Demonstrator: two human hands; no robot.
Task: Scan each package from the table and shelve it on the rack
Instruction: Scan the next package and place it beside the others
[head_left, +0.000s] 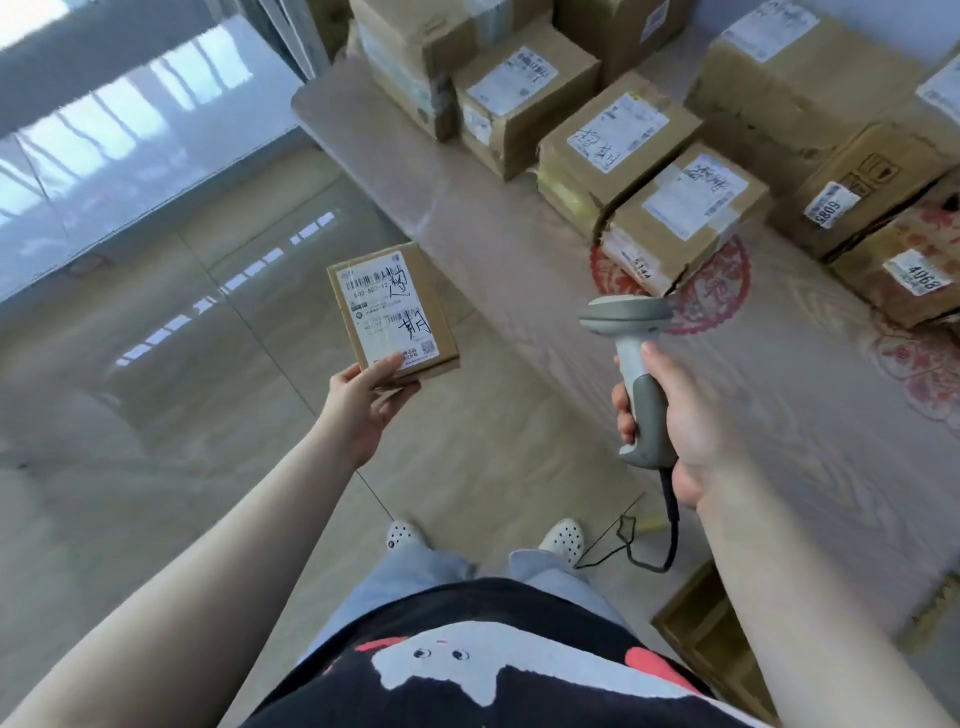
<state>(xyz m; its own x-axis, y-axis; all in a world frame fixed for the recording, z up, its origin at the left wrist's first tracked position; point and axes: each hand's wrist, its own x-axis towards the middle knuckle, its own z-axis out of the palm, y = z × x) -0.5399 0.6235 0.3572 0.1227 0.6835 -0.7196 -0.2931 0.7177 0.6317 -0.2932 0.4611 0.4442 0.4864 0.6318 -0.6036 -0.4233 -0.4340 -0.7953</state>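
Head view. Small flat cardboard package (393, 313): rectangular, brown, white shipping label with barcodes and black handwriting on top. Held over the glossy tiled floor (156, 364), left of the table (519, 270), by the left hand (366, 405), thumb clamped on its near edge. Barcode scanner (631, 364): grey-and-white plastic, pistol-shaped, corded; right hand (675, 415) wrapped around its handle. Far right: labelled, taped cardboard boxes (675, 208) on the wood-grain table.
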